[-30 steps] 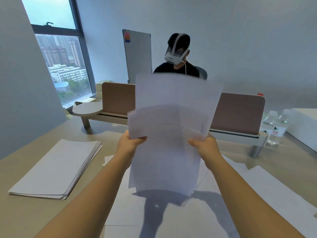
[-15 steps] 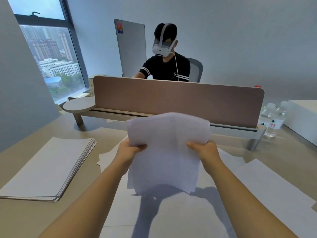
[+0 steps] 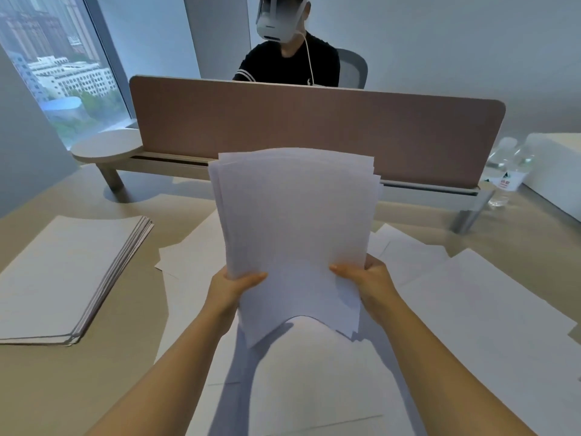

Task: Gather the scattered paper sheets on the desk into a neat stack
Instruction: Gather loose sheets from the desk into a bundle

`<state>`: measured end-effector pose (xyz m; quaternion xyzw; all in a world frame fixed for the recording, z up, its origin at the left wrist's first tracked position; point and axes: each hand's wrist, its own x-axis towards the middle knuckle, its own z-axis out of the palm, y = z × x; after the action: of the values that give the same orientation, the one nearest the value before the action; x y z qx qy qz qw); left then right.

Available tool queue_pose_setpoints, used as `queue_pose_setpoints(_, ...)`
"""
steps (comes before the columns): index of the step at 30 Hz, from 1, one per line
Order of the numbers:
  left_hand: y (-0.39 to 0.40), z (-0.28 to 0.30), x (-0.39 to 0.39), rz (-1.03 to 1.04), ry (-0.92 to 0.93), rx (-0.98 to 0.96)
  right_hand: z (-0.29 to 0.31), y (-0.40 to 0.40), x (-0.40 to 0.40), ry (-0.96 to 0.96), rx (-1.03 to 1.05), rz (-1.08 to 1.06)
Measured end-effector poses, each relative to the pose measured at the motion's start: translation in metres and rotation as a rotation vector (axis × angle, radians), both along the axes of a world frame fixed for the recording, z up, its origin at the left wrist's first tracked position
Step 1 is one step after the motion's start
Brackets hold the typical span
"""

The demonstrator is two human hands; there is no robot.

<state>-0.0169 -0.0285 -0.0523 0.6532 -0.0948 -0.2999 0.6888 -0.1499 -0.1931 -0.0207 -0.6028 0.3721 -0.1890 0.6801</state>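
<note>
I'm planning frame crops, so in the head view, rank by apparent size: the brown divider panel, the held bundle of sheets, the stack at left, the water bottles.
1. brown divider panel
2. held bundle of sheets, nearer the camera, so possibly inflated
3. stack at left, close to the bundle
4. water bottles

We count two hands: left hand, right hand. One held sheaf of paper, one stack on the tabletop, two bottles, one partition.

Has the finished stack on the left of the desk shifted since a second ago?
No. The stack lies at the same spot, left of the loose sheets, below the round shelf.
</note>
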Motion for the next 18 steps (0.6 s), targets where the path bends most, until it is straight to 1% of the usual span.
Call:
queue_pose_setpoints(2, -0.004, 0.008, 0.002, 0.026, -0.038, -0.005, 0.008, -0.002, 0.001, -0.029, -0.042, 0.008)
queue_pose_setpoints(5, -0.003, 0.020, 0.007, 0.064, -0.098, 0.013, 0.016, -0.004, -0.001, -0.053, -0.098, -0.038)
queue_pose_setpoints(9, -0.005, 0.037, 0.011, 0.095, -0.107, -0.036, 0.028, -0.003, 0.004, -0.098, -0.080, -0.069)
queue_pose_setpoints(11, -0.003, 0.046, 0.014, 0.069, -0.128, -0.042, 0.033, -0.004, 0.004, -0.123, -0.073, -0.048)
queue_pose_setpoints(14, 0.002, 0.048, 0.017, 0.051, -0.136, -0.035, 0.037, -0.008, -0.001, -0.108, -0.102, -0.006)
queue_pose_setpoints(18, 0.003, 0.058, 0.018, 0.035, -0.174, -0.039, 0.044, -0.010, -0.001, -0.111, -0.101, -0.008)
